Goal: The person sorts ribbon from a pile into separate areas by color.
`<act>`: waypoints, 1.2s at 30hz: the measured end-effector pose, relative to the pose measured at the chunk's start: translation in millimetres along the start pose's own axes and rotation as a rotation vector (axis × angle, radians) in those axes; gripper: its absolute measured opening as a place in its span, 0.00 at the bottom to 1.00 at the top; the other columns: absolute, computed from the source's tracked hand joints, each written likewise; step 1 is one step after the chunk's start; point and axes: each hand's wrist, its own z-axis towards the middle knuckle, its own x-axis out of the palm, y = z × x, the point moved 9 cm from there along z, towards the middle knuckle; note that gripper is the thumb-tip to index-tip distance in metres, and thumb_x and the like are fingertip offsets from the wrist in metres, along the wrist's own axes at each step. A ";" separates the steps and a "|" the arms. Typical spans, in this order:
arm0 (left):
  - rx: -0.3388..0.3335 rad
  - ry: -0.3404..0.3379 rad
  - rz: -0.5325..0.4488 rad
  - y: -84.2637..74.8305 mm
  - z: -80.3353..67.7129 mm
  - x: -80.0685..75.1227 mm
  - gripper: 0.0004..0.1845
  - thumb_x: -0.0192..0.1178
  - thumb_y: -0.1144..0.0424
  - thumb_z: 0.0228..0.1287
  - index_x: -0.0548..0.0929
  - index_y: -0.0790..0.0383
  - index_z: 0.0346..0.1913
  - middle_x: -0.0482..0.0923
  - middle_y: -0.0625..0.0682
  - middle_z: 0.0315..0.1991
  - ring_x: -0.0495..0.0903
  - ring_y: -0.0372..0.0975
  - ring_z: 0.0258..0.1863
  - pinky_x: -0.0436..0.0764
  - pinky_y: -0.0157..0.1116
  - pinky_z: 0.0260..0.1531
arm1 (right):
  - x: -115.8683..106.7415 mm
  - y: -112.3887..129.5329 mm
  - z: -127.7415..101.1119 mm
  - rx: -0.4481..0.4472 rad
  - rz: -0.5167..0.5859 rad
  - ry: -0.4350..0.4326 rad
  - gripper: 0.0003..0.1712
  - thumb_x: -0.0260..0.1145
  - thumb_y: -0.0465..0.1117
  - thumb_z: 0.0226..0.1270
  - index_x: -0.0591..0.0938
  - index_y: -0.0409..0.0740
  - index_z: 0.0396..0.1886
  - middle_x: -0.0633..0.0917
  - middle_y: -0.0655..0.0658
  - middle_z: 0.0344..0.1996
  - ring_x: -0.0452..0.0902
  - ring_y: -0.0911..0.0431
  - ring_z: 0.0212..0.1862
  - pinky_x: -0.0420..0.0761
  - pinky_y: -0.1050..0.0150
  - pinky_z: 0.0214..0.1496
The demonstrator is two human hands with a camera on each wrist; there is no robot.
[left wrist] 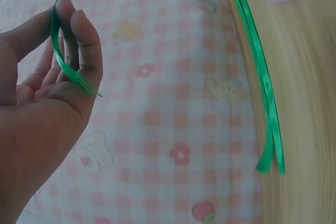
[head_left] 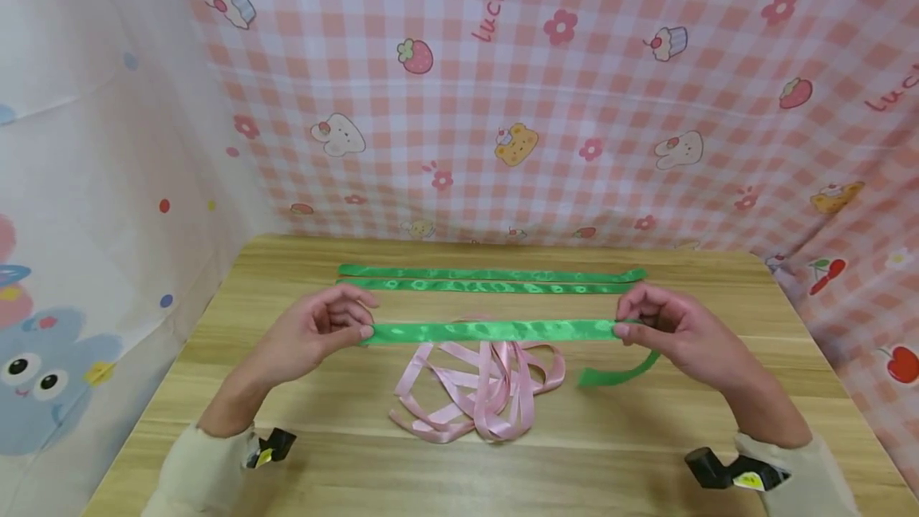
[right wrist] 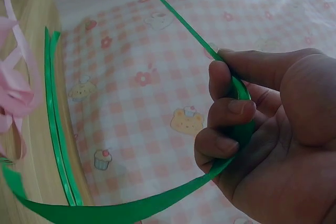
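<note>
A green satin ribbon (head_left: pixel 491 331) is stretched level between both hands, above the table. My left hand (head_left: pixel 319 333) pinches it near one end between thumb and index finger; in the left wrist view a frayed ribbon end (left wrist: pixel 79 80) hangs across the fingers. My right hand (head_left: pixel 678 333) pinches it farther along, and the loose tail (head_left: pixel 621 375) curves down and back to the left. The right wrist view shows the tail (right wrist: pixel 121 211) passing through the curled fingers. Beneath the stretched ribbon lies a loose heap of pink ribbon (head_left: pixel 495 397).
Two green ribbon strips (head_left: pixel 488 281) lie side by side along the back of the wooden table (head_left: pixel 359 469). A pink checked cloth (head_left: pixel 459 102) hangs behind the table's far edge, and a pale printed cloth (head_left: pixel 108 142) hangs at the left.
</note>
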 end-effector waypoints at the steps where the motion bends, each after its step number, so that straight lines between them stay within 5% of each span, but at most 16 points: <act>1: -0.020 -0.017 0.029 2.3 -1.0 -4.2 0.15 0.62 0.72 0.67 0.76 0.66 0.55 0.82 0.53 0.39 0.85 0.41 0.37 0.85 0.37 0.39 | -2.4 -2.3 -1.3 0.010 -0.008 -0.002 0.08 0.60 0.23 0.68 0.76 0.34 0.43 0.81 0.50 0.31 0.78 0.59 0.33 0.78 0.66 0.35; 15: -0.215 -0.110 0.150 49.3 -6.8 -50.0 0.17 0.61 0.68 0.69 0.74 0.66 0.58 0.84 0.59 0.42 0.84 0.39 0.39 0.82 0.35 0.43 | -63.4 -68.2 -31.2 0.284 -0.141 -0.194 0.07 0.63 0.36 0.72 0.76 0.38 0.44 0.84 0.53 0.31 0.76 0.58 0.31 0.75 0.62 0.28; 20: -0.284 -0.160 0.098 72.1 -12.6 -65.0 0.19 0.63 0.64 0.69 0.74 0.63 0.60 0.85 0.53 0.42 0.84 0.41 0.42 0.81 0.32 0.45 | -79.1 -94.1 -39.0 0.318 -0.061 -0.264 0.07 0.62 0.38 0.74 0.75 0.38 0.43 0.80 0.55 0.27 0.64 0.55 0.26 0.63 0.58 0.28; 29: -0.339 -0.211 0.034 92.2 -17.1 -79.0 0.20 0.62 0.62 0.70 0.72 0.62 0.60 0.85 0.46 0.38 0.84 0.41 0.36 0.82 0.38 0.43 | -96.5 -125.2 -49.5 0.299 0.163 -0.451 0.05 0.65 0.34 0.70 0.77 0.40 0.43 0.84 0.57 0.27 0.65 0.58 0.24 0.60 0.59 0.26; 36: -0.415 -0.275 0.037 118.3 -13.9 -82.4 0.25 0.61 0.64 0.71 0.67 0.71 0.65 0.85 0.51 0.40 0.85 0.44 0.40 0.83 0.45 0.48 | -106.2 -161.8 -57.7 0.433 0.206 -0.612 0.11 0.69 0.34 0.66 0.76 0.48 0.41 0.84 0.60 0.24 0.72 0.63 0.23 0.72 0.69 0.24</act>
